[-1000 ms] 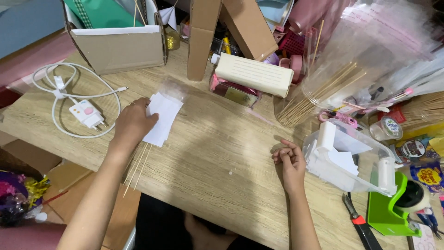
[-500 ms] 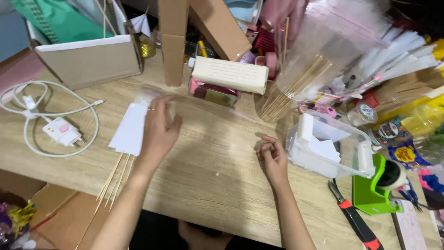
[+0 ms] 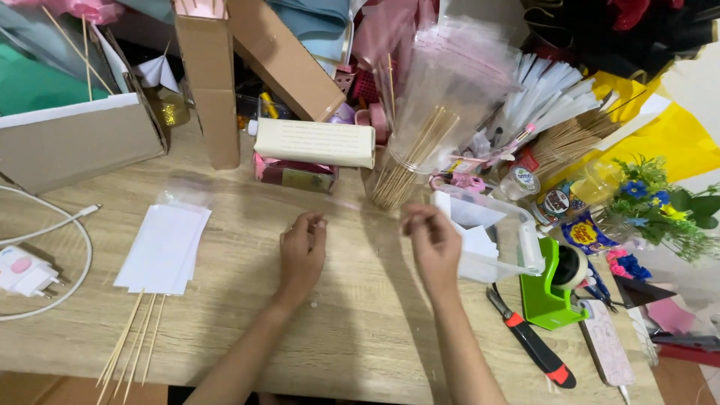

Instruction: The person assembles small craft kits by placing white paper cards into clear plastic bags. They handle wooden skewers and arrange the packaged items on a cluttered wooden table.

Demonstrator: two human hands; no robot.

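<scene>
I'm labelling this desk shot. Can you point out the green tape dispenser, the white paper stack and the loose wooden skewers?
green tape dispenser [image 3: 546,300], head view, its green base.
white paper stack [image 3: 163,247], head view, middle of top sheet.
loose wooden skewers [image 3: 135,345], head view, mid-length of the sticks.

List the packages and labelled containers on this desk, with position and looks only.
Cardboard box: far left, brown, open-topped.
Tall carton: back, upright, brown.
Flat packet: centre back, pink, under a cream case.
Small bottle: right, white-labelled, red cap.
Sweet bag: right, blue and yellow.

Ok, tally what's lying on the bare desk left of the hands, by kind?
Stack of white paper sheets: 1
Loose wooden skewers: about 4
White charger plug with cable: 1
Clear plastic sleeve: 1
Total: about 7
</scene>
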